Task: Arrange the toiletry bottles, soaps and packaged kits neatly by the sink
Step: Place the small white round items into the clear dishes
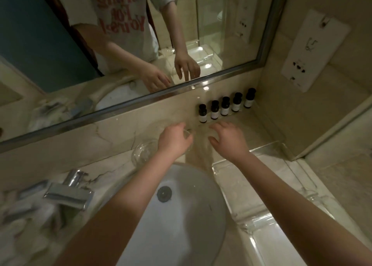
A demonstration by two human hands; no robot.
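right fingers (216, 126) spread and released, holding nothing, tips hanging just short of the bottles (225, 106). left fingers (179, 126) curled down over the rim of a clear glass (187, 133); can't tell if they grip it or only rest on it. right hand (229, 139) sits over the clear tray (265, 147), left hand (174, 139) over the back strip of the table (108, 167) behind the sink (201, 195)

bottles: five, dark caps, upright, evenly spaced in a line against the wall under the mirror; that part looks done. soaps/kits: none I can make out, stuff at far left past the tap (68, 195) is too blurred

risks as I read it:
- right fingertips near the closest two bottles; they're small and narrow, so a forward brush tips one, and the spacing is tight enough to domino
- glass is transparent and stands just beside a second glass dish (144, 150) on hard stone; sliding it left knocks them together, pulling it back drops it into the sink
- surfaces look glossy, wet or not unclear; if wet, grip slips
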